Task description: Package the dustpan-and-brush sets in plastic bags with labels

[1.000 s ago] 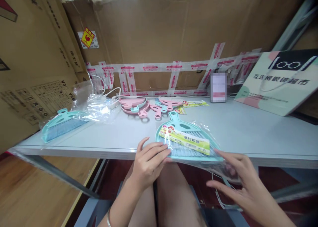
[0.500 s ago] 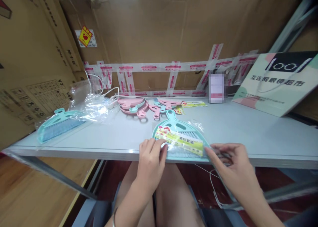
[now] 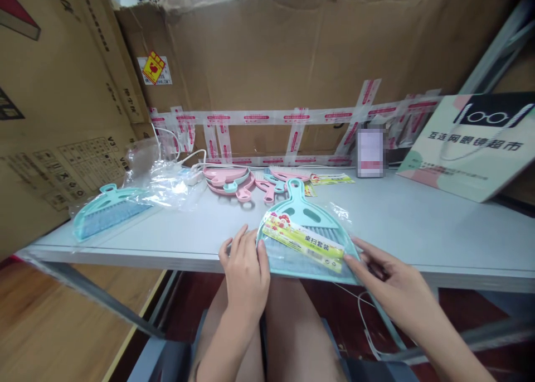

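A mint-green dustpan and brush set [image 3: 321, 217] in a clear plastic bag lies at the table's front edge, handle pointing away from me. Its yellow-green label strip [image 3: 303, 241] runs slantwise across the bag. My right hand [image 3: 388, 273] grips the set's right edge, thumb on top and the other fingers partly hidden behind. At the left edge is my left hand [image 3: 246, 265], its fingers spread and its thumb against the rim. Another bagged mint-green dustpan set [image 3: 111, 214] lies at the table's left end.
Pink and mint dustpans [image 3: 228, 181] lie stacked at the back, near loose label cards [image 3: 332, 179]. Crumpled clear plastic bags [image 3: 167, 187] and a white cable lie left of them. A phone [image 3: 370, 150] and a paper bag [image 3: 468, 148] stand at the right. Large cardboard boxes [image 3: 251, 53] wall the back.
My left hand has moved from the label side out to the set's left edge, and its fingers have spread. My right hand keeps its grip. The view has shifted slightly.
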Available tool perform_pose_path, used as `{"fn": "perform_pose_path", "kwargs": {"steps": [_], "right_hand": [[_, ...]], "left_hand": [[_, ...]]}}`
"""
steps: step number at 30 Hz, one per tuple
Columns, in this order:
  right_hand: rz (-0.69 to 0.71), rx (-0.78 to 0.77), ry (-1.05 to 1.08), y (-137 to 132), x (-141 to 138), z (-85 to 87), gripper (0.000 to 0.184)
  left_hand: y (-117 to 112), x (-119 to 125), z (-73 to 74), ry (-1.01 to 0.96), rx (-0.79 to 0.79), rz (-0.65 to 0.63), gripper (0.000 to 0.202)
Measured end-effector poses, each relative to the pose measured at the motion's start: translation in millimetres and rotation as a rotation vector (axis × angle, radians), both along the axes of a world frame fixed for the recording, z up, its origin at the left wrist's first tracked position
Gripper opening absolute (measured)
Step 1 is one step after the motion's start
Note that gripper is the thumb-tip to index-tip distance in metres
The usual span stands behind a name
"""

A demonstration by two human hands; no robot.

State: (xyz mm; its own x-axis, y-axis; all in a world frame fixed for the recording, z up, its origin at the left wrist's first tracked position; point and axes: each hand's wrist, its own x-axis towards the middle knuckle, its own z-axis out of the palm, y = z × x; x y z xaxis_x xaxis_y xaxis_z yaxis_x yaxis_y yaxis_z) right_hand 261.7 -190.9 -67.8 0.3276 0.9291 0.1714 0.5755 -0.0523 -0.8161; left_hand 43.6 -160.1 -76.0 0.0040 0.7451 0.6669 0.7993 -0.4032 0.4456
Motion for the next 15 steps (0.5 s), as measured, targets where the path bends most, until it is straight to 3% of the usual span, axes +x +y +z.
{"fn": "perform_pose_path", "kwargs": {"steps": [4, 7, 10, 15], "right_hand": [[-0.049, 0.22, 0.06, -6, -18, -8.6, 0.044], [-0.098, 0.304, 0.242, -13, -33, -12.8, 0.044], [-0.089, 0.28, 0.471, -13, -39, -10.3, 0.053], [-0.01, 0.201, 0.573, 0, -35, -5.2, 0.053]], "left_hand": [[-1, 3, -9.5, -0.103, 0.106, -0.001, 0.023], [-2, 6, -11.8, -0.131, 0.12, -0.013, 0.023], [-3, 6, -10.7, -0.172, 0.12, -0.01, 0.023], [-4, 7, -7.9, -0.199, 0.125, -0.012, 0.023]]}}
